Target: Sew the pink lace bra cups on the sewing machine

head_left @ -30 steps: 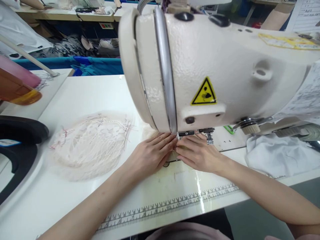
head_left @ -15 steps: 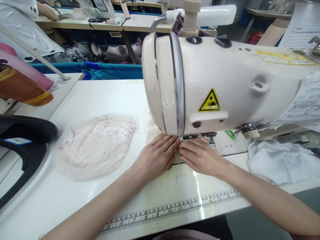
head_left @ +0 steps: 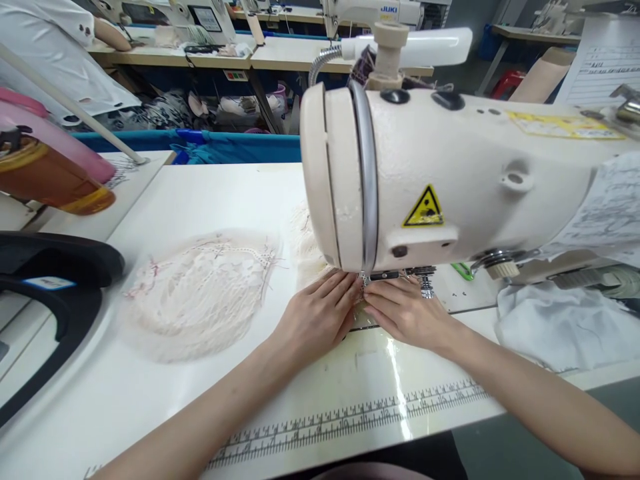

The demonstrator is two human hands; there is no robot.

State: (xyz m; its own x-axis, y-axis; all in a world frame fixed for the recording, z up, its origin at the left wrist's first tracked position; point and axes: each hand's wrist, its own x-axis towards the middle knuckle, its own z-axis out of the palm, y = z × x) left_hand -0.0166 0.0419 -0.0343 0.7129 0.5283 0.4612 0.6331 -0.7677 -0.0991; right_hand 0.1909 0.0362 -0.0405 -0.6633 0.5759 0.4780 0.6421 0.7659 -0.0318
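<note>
My left hand [head_left: 320, 307] lies flat with outstretched fingers on a cream lace piece [head_left: 306, 243], just left of the presser foot of the sewing machine [head_left: 465, 173]. Close by on the right, my right hand [head_left: 407, 310] rests with its fingers extended and slightly bent, tips almost meeting the left ones. Both sets of fingertips press at the lace edge below the machine head, which hides part of the cloth. My thumbs are mostly out of sight. A second pale lace piece [head_left: 203, 293], rounded and with loose threads, is spread on the table to the left.
A printed ruler [head_left: 345, 427] runs along the table's front edge. White cloth [head_left: 565, 327] lies at right, near a green tool [head_left: 463, 271]. At left are a black curved object [head_left: 75, 293] and an amber bottle [head_left: 55, 177]. Another person's sleeve [head_left: 55, 53] shows behind.
The camera view has shifted slightly, so the machine and table appear farther right and lower. My hands stay beside the presser foot, with little visible movement over the lace.
</note>
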